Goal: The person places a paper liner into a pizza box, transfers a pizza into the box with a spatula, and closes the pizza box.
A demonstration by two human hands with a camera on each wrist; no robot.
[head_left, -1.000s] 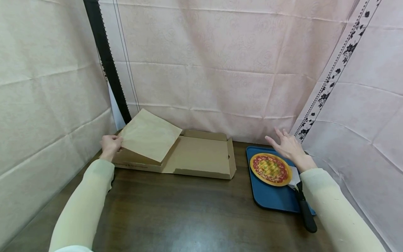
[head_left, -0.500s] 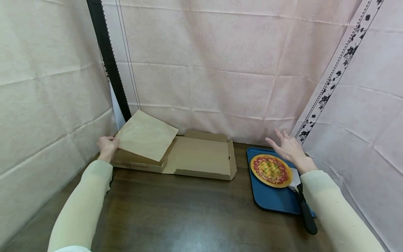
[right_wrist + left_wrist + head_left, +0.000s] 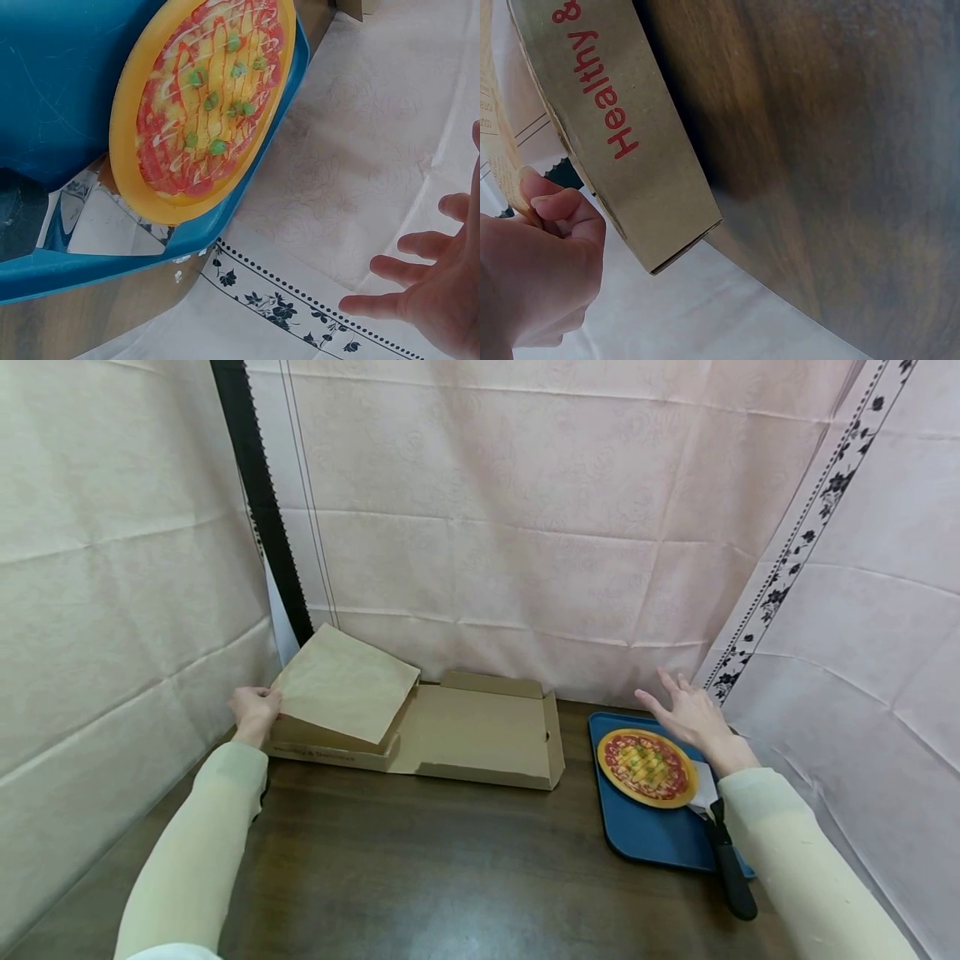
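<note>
In the head view my left hand (image 3: 255, 710) pinches the left corner of a square sheet of brown paper (image 3: 348, 681). The sheet slants over the left half of an open cardboard pizza box (image 3: 480, 727), hiding much of that half's inside. Red lettering shows on the box's front wall (image 3: 604, 90) in the left wrist view, close beside my curled fingers. My right hand (image 3: 693, 718) is held with spread fingers over the far right of a blue tray (image 3: 652, 839), touching nothing. On the tray lies a pizza (image 3: 647, 766), partly over the metal blade of a black-handled server (image 3: 731, 872).
Pale cloth (image 3: 525, 527) hangs behind the dark wooden table (image 3: 420, 860) and along both sides. It stands close behind the box and tray. The server's handle sticks out past the tray's front edge.
The left hand has drawn the paper slightly left and lower over the box. My right hand keeps its place beyond the tray, fingers still spread.
</note>
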